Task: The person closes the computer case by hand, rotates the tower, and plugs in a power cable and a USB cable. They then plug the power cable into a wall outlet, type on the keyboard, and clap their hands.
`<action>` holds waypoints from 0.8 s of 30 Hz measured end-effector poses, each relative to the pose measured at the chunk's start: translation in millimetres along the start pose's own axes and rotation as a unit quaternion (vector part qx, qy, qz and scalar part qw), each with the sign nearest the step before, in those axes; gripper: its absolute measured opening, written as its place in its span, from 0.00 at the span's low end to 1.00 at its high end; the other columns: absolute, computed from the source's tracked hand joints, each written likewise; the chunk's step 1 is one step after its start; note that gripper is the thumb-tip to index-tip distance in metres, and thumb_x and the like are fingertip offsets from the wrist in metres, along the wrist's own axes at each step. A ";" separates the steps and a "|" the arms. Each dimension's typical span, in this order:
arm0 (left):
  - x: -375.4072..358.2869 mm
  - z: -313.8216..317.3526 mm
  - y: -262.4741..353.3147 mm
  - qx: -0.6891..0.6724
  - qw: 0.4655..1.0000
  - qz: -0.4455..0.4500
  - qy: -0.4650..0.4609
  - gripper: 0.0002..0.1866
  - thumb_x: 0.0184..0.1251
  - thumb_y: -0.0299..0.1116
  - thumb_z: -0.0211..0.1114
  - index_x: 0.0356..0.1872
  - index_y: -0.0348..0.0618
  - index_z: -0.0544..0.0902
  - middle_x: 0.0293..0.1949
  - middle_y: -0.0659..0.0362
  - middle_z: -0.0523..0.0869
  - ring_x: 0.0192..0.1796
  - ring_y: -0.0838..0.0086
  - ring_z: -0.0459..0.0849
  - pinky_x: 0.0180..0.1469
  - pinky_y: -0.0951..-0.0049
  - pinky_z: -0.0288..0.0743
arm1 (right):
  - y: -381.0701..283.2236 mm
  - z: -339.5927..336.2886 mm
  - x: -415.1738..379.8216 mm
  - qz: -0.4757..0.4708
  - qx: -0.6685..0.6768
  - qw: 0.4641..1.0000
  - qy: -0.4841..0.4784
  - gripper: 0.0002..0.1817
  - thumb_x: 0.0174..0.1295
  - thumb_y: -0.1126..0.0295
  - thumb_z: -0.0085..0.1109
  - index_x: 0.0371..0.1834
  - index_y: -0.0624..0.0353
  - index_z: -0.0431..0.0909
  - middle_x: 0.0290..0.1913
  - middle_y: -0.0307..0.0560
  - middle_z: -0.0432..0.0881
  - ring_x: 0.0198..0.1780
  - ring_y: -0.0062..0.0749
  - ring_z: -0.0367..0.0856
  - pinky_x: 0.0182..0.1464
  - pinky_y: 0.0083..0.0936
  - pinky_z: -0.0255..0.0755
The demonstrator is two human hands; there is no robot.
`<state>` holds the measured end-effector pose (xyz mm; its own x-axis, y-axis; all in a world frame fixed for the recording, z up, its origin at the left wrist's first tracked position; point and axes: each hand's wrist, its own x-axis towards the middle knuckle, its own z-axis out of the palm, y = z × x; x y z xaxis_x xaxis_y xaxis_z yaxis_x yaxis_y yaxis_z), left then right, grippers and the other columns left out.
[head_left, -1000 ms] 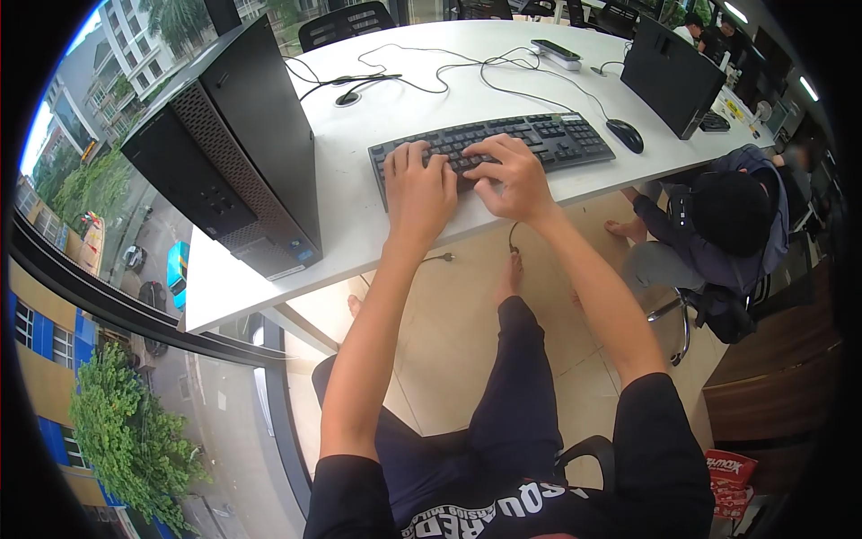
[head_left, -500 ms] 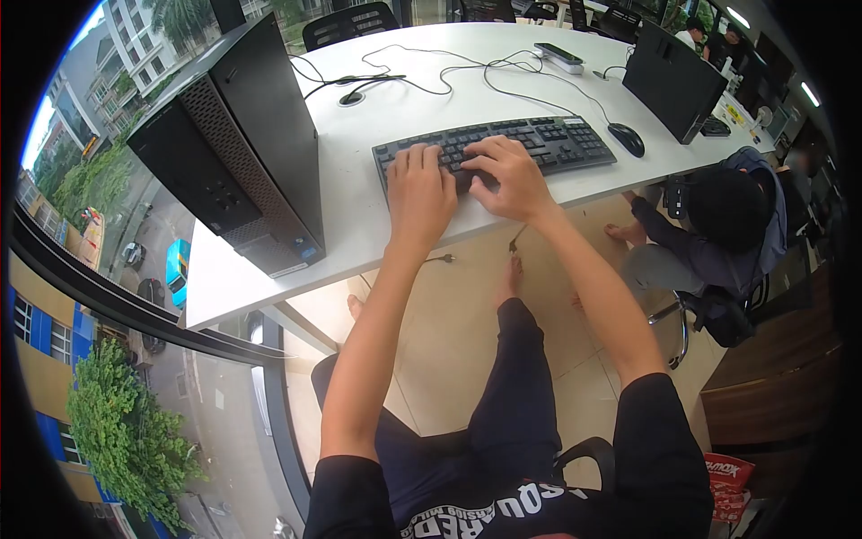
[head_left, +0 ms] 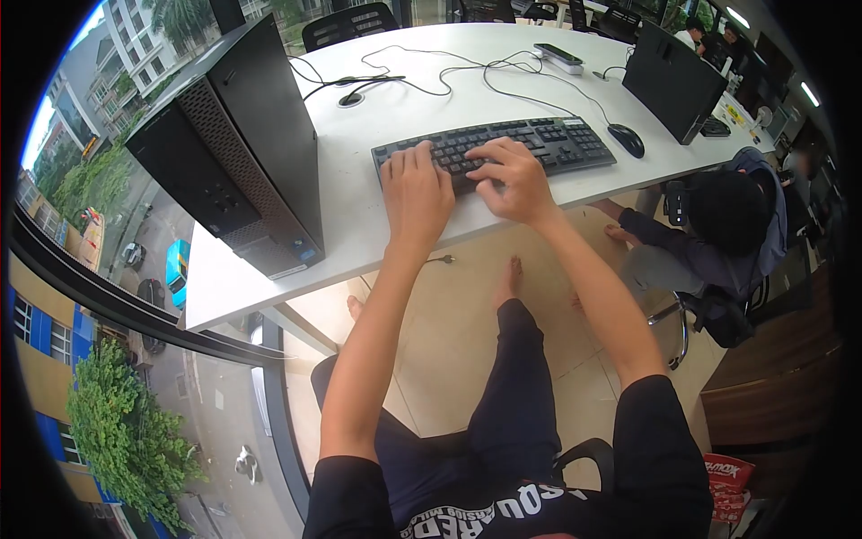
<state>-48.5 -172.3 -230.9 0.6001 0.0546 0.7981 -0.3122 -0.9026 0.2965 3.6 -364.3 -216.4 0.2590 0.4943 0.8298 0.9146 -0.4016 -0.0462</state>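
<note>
A black keyboard (head_left: 575, 144) lies near the front edge of the white table. My left hand (head_left: 419, 196) rests over its left end, fingers stretched across the keys. My right hand (head_left: 516, 186) is over the middle keys with its fingers apart and curved, the thumb near the keyboard's front edge. Neither hand grips anything, and the keys under the fingertips are hidden. To the right of the keyboard sits a black wired mouse (head_left: 626, 140), touched by neither hand.
A black computer tower (head_left: 269, 135) stands upright on the left, by the window. A second black case (head_left: 673, 83) stands at the right. Cables (head_left: 449, 76) and a phone-like device (head_left: 558, 56) lie farther back. A person (head_left: 727, 216) sits low at the right.
My fingers have shifted slightly on the keys, the right hand's fingers curling a little more. The seated person's arm at the right has moved. A cord end by my foot no longer shows.
</note>
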 end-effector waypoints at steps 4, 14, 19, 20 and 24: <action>-1.9 -1.5 3.0 0.023 1.000 0.003 -0.004 0.14 0.67 0.28 0.66 0.52 0.34 0.83 0.44 0.51 0.85 0.51 0.56 0.81 0.58 0.55 0.73 | 4.5 9.2 -3.2 0.076 -0.030 0.997 0.015 0.05 0.54 0.75 0.64 0.33 0.58 0.87 0.43 0.42 0.90 0.48 0.40 0.86 0.52 0.37 0.79; -3.3 -6.4 5.4 -0.006 0.999 0.031 0.013 0.05 0.62 0.27 0.68 0.37 0.39 0.87 0.40 0.54 0.84 0.49 0.58 0.80 0.57 0.57 0.72 | 10.0 15.8 -6.8 0.203 -0.144 0.968 0.039 0.08 0.59 0.70 0.65 0.39 0.60 0.86 0.40 0.45 0.88 0.49 0.45 0.84 0.57 0.41 0.77; -4.3 -6.4 3.4 -0.005 1.000 0.017 0.018 0.04 0.61 0.25 0.67 0.36 0.39 0.87 0.39 0.55 0.85 0.49 0.59 0.81 0.58 0.57 0.72 | 11.1 16.0 -6.8 0.226 -0.136 0.964 0.025 0.09 0.59 0.69 0.64 0.39 0.61 0.87 0.41 0.46 0.88 0.50 0.46 0.84 0.59 0.41 0.77; -4.3 -6.7 3.9 -0.003 1.000 0.006 0.013 0.05 0.61 0.24 0.67 0.37 0.39 0.87 0.39 0.56 0.86 0.49 0.59 0.81 0.58 0.57 0.72 | 10.9 15.6 -6.6 0.224 -0.134 0.965 0.024 0.09 0.59 0.69 0.64 0.39 0.61 0.87 0.41 0.46 0.88 0.50 0.46 0.84 0.59 0.41 0.77; -2.7 -5.7 2.7 -0.031 0.999 -0.001 0.014 0.11 0.62 0.21 0.63 0.45 0.39 0.86 0.43 0.55 0.89 0.51 0.60 0.82 0.61 0.58 0.72 | 10.2 15.5 -5.7 0.194 -0.123 0.973 0.022 0.10 0.59 0.70 0.64 0.40 0.61 0.87 0.42 0.48 0.88 0.51 0.46 0.84 0.60 0.41 0.76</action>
<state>-55.2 -172.5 -229.3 0.5793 0.0686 0.8122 -0.3570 -0.8745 0.3285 16.3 -359.3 -230.1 0.5516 0.2378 0.7995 0.6470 -0.7269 -0.2302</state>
